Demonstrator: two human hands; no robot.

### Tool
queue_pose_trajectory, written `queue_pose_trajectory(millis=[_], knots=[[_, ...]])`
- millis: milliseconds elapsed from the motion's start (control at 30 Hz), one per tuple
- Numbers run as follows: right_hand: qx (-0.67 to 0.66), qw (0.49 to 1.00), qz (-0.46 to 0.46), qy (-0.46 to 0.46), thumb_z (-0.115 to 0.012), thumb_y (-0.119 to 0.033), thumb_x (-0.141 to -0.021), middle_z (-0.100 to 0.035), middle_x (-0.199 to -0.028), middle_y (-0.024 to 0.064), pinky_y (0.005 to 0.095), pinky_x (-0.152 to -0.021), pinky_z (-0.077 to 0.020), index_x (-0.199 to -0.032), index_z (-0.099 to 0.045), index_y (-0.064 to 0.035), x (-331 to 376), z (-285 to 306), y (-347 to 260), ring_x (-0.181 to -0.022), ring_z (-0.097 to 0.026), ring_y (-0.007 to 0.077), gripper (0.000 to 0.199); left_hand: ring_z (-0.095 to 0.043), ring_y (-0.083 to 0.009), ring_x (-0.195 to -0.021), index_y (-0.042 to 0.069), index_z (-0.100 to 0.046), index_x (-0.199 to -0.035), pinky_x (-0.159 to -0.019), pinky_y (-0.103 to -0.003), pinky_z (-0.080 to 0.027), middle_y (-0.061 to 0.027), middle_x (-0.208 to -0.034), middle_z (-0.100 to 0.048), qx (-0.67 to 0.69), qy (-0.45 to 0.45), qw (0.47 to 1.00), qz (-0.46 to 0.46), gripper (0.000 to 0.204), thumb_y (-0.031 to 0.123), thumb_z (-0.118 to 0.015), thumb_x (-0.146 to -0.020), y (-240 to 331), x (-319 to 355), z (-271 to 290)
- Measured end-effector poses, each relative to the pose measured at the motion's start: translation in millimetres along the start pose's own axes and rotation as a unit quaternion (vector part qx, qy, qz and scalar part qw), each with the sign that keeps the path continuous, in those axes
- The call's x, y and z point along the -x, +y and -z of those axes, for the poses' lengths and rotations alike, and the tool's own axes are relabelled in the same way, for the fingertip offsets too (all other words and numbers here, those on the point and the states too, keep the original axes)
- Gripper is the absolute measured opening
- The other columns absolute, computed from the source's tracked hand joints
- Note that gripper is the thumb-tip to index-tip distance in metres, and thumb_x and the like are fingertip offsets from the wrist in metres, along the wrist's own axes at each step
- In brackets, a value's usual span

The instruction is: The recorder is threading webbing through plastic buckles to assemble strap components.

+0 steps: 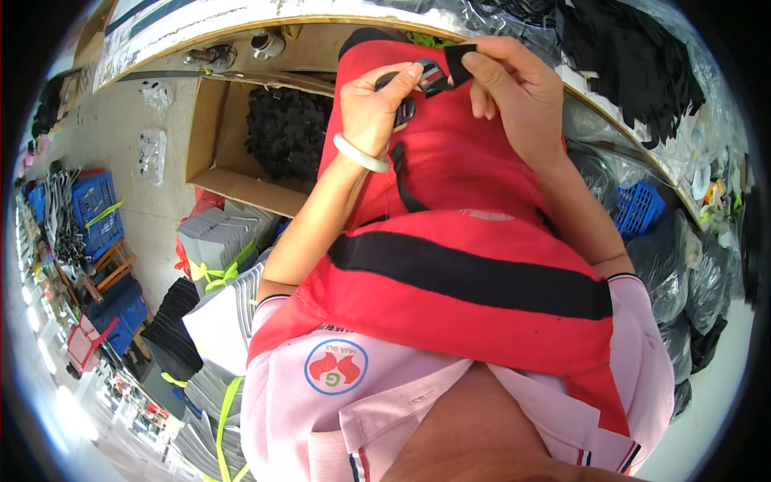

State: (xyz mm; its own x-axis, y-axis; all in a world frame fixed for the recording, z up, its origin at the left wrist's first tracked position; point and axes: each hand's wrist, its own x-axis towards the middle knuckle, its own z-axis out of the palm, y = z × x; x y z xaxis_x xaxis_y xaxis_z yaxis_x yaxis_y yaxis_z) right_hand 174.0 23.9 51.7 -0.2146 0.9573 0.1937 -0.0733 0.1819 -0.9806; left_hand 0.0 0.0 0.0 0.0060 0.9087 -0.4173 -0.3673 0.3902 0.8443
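Observation:
Above my red apron [482,153], my left hand [365,116] grips a black plastic buckle [434,78] between thumb and fingers. A pale bangle [361,154] circles that wrist. Another black plastic part [404,112] shows below the left fingers; whether it joins the buckle is unclear. From the buckle a short piece of wide black strap [459,64] reaches to my right hand [518,92], which pinches its end between thumb and forefinger. A narrow black strap [405,183] hangs down the apron beneath the left wrist.
A cardboard box [203,132] full of small black pieces stands left of my lap. On the worktable to the right lies a heap of black straps [626,60]. A blue basket [638,209] and dark plastic bags [658,269] sit below. Grey bundles [213,241] tied with green ribbon are at left.

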Motion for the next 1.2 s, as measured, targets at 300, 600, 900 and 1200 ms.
queue_pose_trajectory(millis=[300, 600, 900, 1200], knots=[[-0.032, 0.949, -0.309, -0.061, -0.064, -0.023, -0.091, -0.061, -0.069, 0.0037, 0.0212, -0.044, -0.0465, -0.086, -0.061, -0.0011, 15, 1, 15, -0.050, -0.057, 0.0077, 0.023, -0.051, -0.0029, -0.064, -0.001, -0.071, -0.100, -0.056, -0.017, -0.039, 0.0005, -0.075, -0.064, -0.128, 0.041, 0.974, -0.181, 0.017, 0.006, -0.072, -0.084, 1, 15, -8], [-0.147, 0.913, -0.362, -0.116, -0.063, -0.027, -0.092, -0.059, -0.077, 0.0028, 0.0213, -0.054, -0.0497, -0.102, -0.064, -0.0014, 9, 6, 21, -0.068, -0.059, 0.0082, 0.028, -0.060, -0.0144, -0.080, 0.000, -0.071, -0.092, -0.071, -0.024, -0.048, -0.0072, -0.087, -0.065, -0.226, -0.072, 0.913, -0.331, 0.016, -0.006, -0.070, -0.077, 7, 17, 10], [-0.053, 0.966, -0.225, -0.113, -0.065, -0.019, -0.090, -0.064, -0.084, 0.0021, 0.0206, -0.070, -0.0477, -0.095, -0.067, -0.0017, 14, 2, 22, -0.078, -0.059, 0.0085, 0.018, -0.059, -0.0135, -0.078, 0.001, -0.072, -0.092, -0.068, -0.024, -0.048, -0.0055, -0.089, -0.060, -0.231, -0.096, 0.915, -0.317, 0.015, -0.004, -0.071, -0.077, 12, 34, 11], [-0.106, 0.971, -0.209, -0.042, -0.066, -0.009, -0.087, -0.066, -0.088, 0.0070, 0.0251, -0.071, -0.0532, -0.097, -0.059, 0.0009, 13, -20, 44, -0.077, -0.064, 0.0116, 0.016, -0.059, -0.0145, -0.078, 0.000, -0.071, -0.090, -0.070, -0.025, -0.047, -0.0066, -0.088, -0.061, -0.309, -0.106, 0.905, -0.273, 0.015, -0.006, -0.066, -0.078, 27, 53, 29]])
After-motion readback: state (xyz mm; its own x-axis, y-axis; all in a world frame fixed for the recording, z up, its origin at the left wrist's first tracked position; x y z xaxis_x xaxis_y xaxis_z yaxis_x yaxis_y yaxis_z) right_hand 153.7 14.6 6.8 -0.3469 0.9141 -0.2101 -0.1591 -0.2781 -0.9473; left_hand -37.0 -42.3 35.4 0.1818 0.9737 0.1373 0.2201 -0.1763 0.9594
